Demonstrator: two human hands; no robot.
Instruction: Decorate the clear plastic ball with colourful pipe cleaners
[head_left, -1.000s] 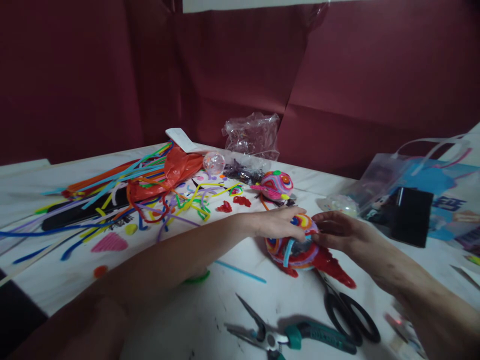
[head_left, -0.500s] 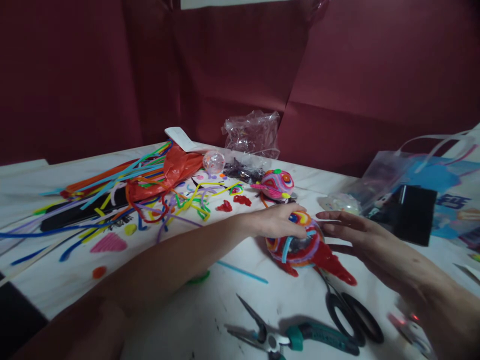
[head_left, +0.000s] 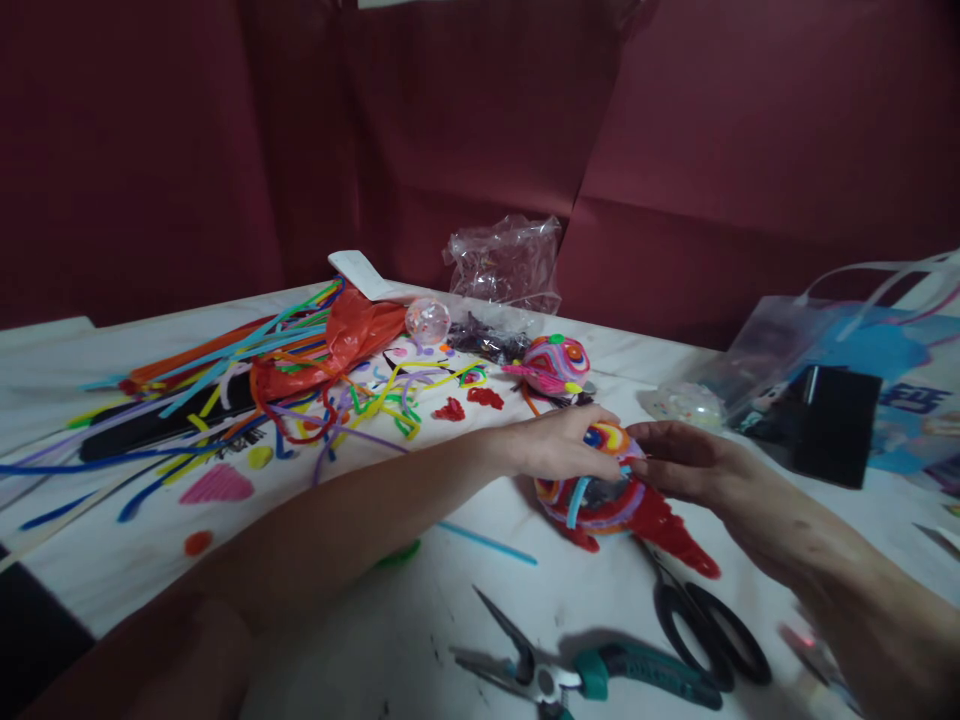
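Note:
A round, fish-like craft point(head_left: 600, 515), covered in coiled coloured pipe cleaners with red fins, rests on the white table. My left hand point(head_left: 562, 442) grips it from above, fingers wrapped over its far side. On its right, my right hand point(head_left: 686, 460) has its fingers drawn together against the upper edge, close to a light blue pipe cleaner strip point(head_left: 577, 502) laid over a bare clear patch. Part of the craft is hidden by both hands. Black-handled scissors point(head_left: 705, 620) lie just under the red tail, with their blades partly covered.
Green-handled pliers point(head_left: 645, 672) lie spread at the front. A second, pink fish-like craft point(head_left: 555, 364) sits behind. Loose pipe cleaners point(head_left: 390, 405) and an orange bag point(head_left: 360, 330) cover the left. Clear balls point(head_left: 427, 321), plastic packaging point(head_left: 504, 265) and a black box point(head_left: 836, 425) stand farther back.
My right hand has moved left, its spread fingers closing in on the craft's upper right edge. The craft has turned slightly, its red tail shifting a little right and down.

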